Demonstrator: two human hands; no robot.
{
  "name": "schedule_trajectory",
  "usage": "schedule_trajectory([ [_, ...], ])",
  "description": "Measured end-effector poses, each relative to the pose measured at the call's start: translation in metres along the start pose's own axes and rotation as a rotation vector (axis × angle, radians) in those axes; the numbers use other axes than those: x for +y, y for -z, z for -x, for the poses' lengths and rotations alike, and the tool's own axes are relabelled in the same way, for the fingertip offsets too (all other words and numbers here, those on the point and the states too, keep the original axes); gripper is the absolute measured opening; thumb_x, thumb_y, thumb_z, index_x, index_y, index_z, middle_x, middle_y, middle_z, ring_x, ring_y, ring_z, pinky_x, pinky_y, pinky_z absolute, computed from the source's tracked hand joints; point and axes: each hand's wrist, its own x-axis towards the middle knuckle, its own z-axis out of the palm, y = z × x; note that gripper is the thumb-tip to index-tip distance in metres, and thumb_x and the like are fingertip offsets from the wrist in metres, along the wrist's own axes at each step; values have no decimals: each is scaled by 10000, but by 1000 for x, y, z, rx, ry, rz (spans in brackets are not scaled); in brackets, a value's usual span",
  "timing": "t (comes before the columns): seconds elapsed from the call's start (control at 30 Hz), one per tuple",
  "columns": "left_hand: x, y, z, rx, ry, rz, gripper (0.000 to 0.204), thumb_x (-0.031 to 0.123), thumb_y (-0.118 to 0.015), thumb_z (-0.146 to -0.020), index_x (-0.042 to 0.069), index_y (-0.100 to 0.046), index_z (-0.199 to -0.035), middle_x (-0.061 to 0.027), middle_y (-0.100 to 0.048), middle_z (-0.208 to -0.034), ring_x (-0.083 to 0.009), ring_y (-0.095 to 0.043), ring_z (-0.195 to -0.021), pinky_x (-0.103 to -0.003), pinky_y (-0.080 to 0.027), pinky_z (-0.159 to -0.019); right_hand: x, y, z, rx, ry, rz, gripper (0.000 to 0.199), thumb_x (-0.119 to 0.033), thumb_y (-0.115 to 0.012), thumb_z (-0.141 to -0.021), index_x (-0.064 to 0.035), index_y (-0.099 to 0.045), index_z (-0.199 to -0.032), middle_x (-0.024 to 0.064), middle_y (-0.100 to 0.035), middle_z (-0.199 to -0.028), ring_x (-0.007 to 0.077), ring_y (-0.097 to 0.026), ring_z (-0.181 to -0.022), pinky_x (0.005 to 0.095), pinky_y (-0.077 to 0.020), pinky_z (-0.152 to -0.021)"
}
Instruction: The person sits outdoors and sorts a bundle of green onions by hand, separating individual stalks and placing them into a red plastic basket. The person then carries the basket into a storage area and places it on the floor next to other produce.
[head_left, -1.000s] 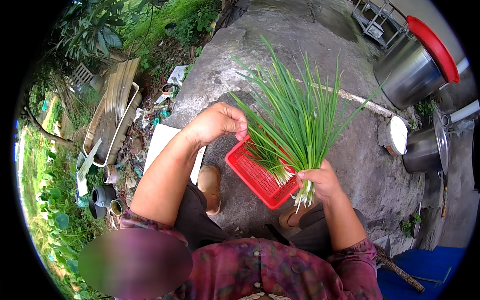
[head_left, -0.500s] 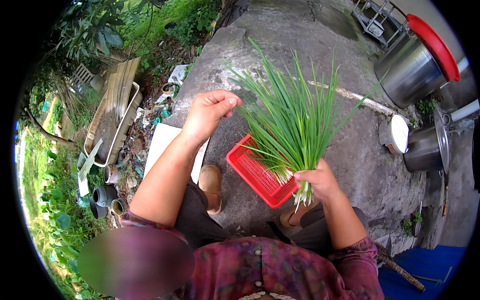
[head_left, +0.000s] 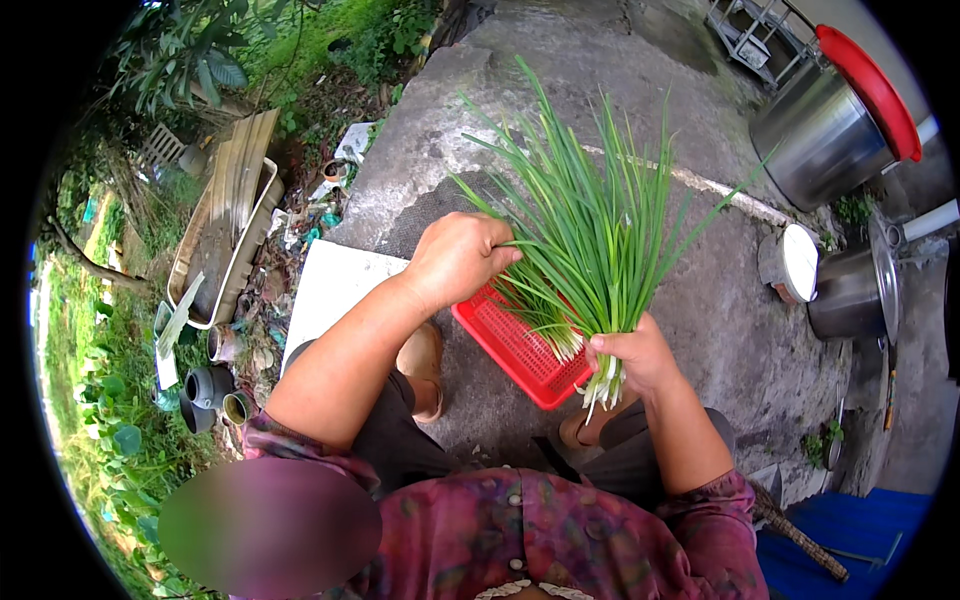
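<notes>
My right hand [head_left: 632, 354] grips a big bunch of green onions [head_left: 590, 220] near the white root ends, the long green leaves fanning up and away from me. My left hand [head_left: 458, 256] is closed on a few leaves at the bunch's left side. Under both hands a red plastic basket [head_left: 512, 346] sits on the concrete ground, holding more green onions.
A white board [head_left: 325, 290] lies on the ground left of the basket. Large metal pots, one with a red lid [head_left: 832, 120], stand at the right, and another pot [head_left: 845, 290] below it. Grass, clay pots [head_left: 208, 385] and rubbish lie at the left. My sandalled feet are beneath the basket.
My left hand rose off the bunch, then came back down and closed on leaves at its left side. The bunch in my right hand stayed nearly still.
</notes>
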Motion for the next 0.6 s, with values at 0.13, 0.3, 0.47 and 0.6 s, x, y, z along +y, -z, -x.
schedule_trajectory([
  [0.13,4,-2,1,188,2,158,134,202,-662,-764,71,-652,-794,-124,-616,-754,-336,-608,-742,-419,-482,-649,0,0,0,-7,-38,-19,200,-52,-662,-747,-3,-571,-919,61,-571,-713,149,-551,-579,282,-466,-539],
  [0.3,1,-6,1,252,-89,133,95,102,-692,-748,38,-648,-802,-124,-598,-720,-295,-599,-672,-364,-467,-598,3,0,0,-22,-41,-43,230,-61,-671,-748,-6,-564,-944,59,-571,-729,149,-552,-582,282,-469,-542],
  [0.47,6,2,2,-30,-10,-16,147,201,-657,-761,65,-655,-816,-129,-620,-785,-338,-609,-758,-424,-487,-664,3,1,-1,-23,-23,-30,245,-56,-681,-740,-7,-562,-949,56,-572,-737,148,-556,-584,279,-472,-542],
  [0.6,4,-3,2,13,6,20,157,209,-654,-761,57,-643,-799,-130,-616,-780,-340,-607,-761,-430,-484,-667,3,2,-1,-23,-44,-18,255,-57,-687,-734,-6,-562,-951,53,-573,-737,148,-556,-581,279,-473,-545],
])
